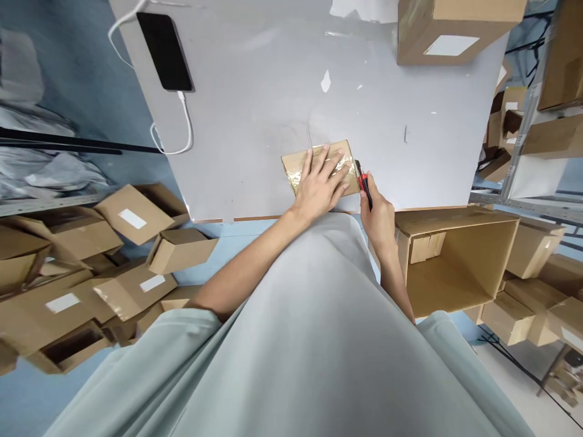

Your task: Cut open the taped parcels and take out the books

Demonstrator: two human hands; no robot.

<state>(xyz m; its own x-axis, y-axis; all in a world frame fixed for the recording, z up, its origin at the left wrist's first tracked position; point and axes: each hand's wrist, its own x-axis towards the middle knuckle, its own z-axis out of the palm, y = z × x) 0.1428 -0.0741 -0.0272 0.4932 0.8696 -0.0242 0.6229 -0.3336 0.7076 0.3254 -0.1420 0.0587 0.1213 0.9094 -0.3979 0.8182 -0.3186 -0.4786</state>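
Note:
A small, flat brown packet [340,152] with shiny clear tape lies on the light grey table [273,109] near its front edge. My left hand [317,185] rests flat on it with the fingers spread, hiding part of its surface. In my right hand [377,212] is a red and black utility knife [363,179], its front end pointing up beside the packet's right edge. The fingers of that hand are wrapped round the handle. Whether the blade touches the packet is too small to tell.
A black phone [166,51] with a white cable lies at the table's back left. A closed carton [455,36] stands at the back right. One large open box [455,261] adjoins the front right edge. Several cartons [132,288] are piled at left, others at right.

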